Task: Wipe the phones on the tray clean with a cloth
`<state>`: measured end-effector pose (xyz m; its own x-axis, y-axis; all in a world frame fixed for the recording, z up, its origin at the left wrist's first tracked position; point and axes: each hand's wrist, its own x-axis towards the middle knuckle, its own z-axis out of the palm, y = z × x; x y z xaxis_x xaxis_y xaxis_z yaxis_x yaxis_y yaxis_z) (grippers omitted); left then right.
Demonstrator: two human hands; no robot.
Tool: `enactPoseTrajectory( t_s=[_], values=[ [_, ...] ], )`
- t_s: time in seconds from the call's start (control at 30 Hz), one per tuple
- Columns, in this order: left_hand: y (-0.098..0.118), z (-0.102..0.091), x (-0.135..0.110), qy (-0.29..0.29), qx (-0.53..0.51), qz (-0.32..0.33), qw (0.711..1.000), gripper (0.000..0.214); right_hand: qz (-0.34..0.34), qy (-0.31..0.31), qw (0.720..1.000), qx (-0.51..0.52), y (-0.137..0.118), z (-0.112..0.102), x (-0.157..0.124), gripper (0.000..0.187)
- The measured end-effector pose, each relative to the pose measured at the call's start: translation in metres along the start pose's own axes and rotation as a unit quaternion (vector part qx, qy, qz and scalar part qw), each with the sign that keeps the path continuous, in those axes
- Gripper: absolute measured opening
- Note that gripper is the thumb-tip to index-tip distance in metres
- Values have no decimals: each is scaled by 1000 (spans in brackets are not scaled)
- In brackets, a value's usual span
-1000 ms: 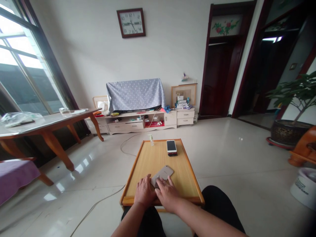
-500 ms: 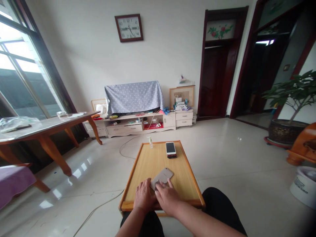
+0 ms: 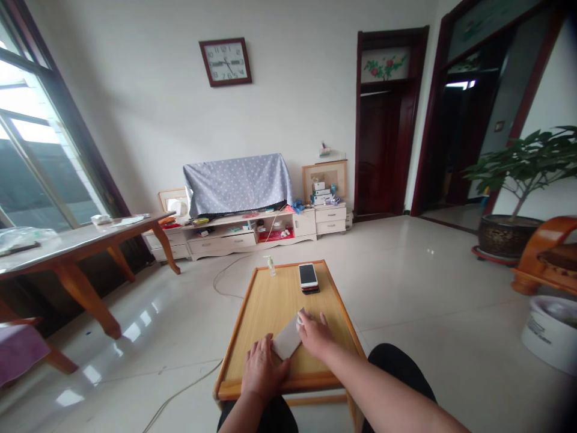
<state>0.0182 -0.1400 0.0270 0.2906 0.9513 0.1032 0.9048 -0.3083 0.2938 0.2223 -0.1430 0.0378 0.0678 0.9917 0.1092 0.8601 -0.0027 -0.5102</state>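
Observation:
A pale gold smartphone [image 3: 287, 338] lies angled on a wooden tray with an orange rim [image 3: 234, 349], its back facing up. My right hand [image 3: 315, 334] grips its far right end with the fingers curled over the edge. My left hand [image 3: 263, 368] rests flat on the tray, touching the phone's near left corner. Farther along the tray sits a small stack of phones [image 3: 308, 278], a white-fronted one on top. A small pump bottle of clear gel [image 3: 270, 266] stands by the far rim.
The tray rests over my dark-trousered knees [image 3: 399, 373]. A thin white cable [image 3: 184, 388] runs across the tiled floor. A wooden table [image 3: 67, 255] stands at left, a white bucket [image 3: 550, 332] at right, and a low cream cabinet [image 3: 234, 240] beyond the tray.
My hands have parted: the right hand has slid to the phone's far end and the left has dropped to its near corner, leaving more of the phone visible. The whole view has shifted slightly.

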Motion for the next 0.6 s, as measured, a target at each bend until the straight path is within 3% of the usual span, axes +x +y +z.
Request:
enactPoseTrajectory(
  t_s=[0.1, 0.3, 0.43, 0.6],
  values=[
    [2, -3, 0, 0, 0, 1, 1000, 63, 2, 6, 1000, -8, -2, 7, -23, 50],
    [4, -10, -3, -17, -2, 3, 1000, 57, -115, -17, 992, 39, -32, 27, -61, 46],
    [9, -14, 1, -28, 13, -1, 1000, 51, -80, 7, 996, 39, -27, 12, -50, 45],
    [18, -25, 22, -97, 43, -26, 994, 51, -13, 18, 1000, 22, -7, 1, -30, 47]
  ],
)
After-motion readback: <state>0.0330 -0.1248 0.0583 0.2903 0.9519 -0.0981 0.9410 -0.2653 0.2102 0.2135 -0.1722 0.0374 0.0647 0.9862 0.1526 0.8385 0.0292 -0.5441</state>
